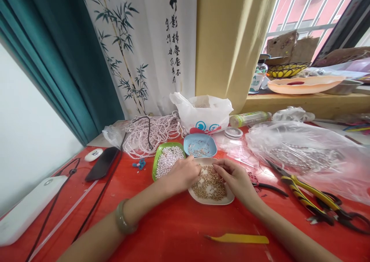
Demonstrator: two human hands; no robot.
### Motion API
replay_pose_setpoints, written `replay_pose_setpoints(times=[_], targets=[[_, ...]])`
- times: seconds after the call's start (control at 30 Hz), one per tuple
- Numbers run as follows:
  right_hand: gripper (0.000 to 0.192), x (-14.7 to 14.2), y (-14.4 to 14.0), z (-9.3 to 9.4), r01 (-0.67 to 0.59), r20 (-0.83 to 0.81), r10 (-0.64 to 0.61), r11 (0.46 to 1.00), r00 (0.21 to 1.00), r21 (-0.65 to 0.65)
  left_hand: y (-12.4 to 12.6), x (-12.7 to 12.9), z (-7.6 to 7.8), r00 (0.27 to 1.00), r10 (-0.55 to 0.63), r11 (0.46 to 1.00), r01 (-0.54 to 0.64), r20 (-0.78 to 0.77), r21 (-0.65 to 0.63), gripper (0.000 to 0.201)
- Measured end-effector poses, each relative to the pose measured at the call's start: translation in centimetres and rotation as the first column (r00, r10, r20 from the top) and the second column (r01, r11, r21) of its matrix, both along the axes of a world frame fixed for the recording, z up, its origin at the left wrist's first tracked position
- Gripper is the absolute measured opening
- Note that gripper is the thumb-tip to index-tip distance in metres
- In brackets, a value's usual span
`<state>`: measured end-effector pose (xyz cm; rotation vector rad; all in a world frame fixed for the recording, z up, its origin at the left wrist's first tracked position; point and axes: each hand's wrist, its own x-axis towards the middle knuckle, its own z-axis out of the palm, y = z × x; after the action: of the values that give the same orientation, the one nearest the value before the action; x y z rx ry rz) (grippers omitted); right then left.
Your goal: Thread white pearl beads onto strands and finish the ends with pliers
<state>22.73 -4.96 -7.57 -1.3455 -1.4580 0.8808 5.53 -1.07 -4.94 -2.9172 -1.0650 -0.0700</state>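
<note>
Beige dish (228, 198) of gold beads (209, 186), mid red table (173, 223). Left hand (182, 174) and right hand (235, 177) over it, fingertips pinched narrow (whether holding a bead, cannot tell). Green dish (157, 158) of pearls just left; blue dish (212, 144) just behind; yellow-handled pliers (309, 194) well right.

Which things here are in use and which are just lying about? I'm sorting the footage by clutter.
In use:
left hand and right hand over the white dish of gold beads
green dish of pearls
blue dish

Lying about:
pliers
yellow strip
phone
pearl strands
plastic bag
</note>
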Motion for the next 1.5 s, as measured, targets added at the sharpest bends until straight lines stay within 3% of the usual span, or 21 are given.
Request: replay_pose_setpoints(times=[0.1,0.17,0.2,0.27,0.37,0.43,0.53,0.87,1.5], targets=[[0.021,-0.3,-0.4,0.1,-0.015,0.035,0.015,1.0,0.999,0.019,-0.1,-0.1,0.2,0.981,0.066,0.99,-0.042,0.182,-0.134,0.015],[0.02,-0.6,-0.8,0.3,-0.028,0.054,0.026,0.999,0.998,0.022,0.0,-0.2,0.3,0.905,0.182,0.944,-0.052,0.385,-0.325,0.012],[0.019,-0.8,-1.0,0.5,-0.031,0.062,0.029,0.999,0.998,0.021,0.1,-0.3,0.3,0.835,0.265,0.897,-0.029,0.483,-0.442,0.011],[0.017,-1.2,-1.4,1.0,-0.037,0.069,0.035,0.999,0.997,0.025,0.4,-0.3,0.2,0.662,0.444,0.75,0.095,0.604,-0.655,0.012],[0.016,-1.7,-1.9,1.7,-0.062,0.057,0.059,0.997,0.997,0.041,0.6,-0.3,0.0,0.45,0.654,0.516,0.322,0.608,-0.794,0.018],[0.016,-1.9,-2.1,1.9,-0.076,0.044,0.074,0.996,0.996,0.045,0.7,-0.2,-0.2,0.378,0.729,0.413,0.422,0.571,-0.807,0.021],[0.014,-2.0,-2.3,1.9,-0.083,0.033,0.082,0.996,0.996,0.037,0.7,-0.2,-0.5,0.334,0.773,0.333,0.51,0.539,-0.793,0.023],[0.014,-2.0,-2.2,1.6,-0.089,0.019,0.089,0.996,0.996,0.011,0.6,-0.1,-0.8,0.325,0.783,0.281,0.576,0.53,-0.768,0.026],[0.015,-2.1,-2.4,2.2,-0.093,0.025,0.093,0.996,0.995,0.005,0.6,-0.2,-0.9,0.327,0.779,0.277,0.586,0.535,-0.762,0.026]])
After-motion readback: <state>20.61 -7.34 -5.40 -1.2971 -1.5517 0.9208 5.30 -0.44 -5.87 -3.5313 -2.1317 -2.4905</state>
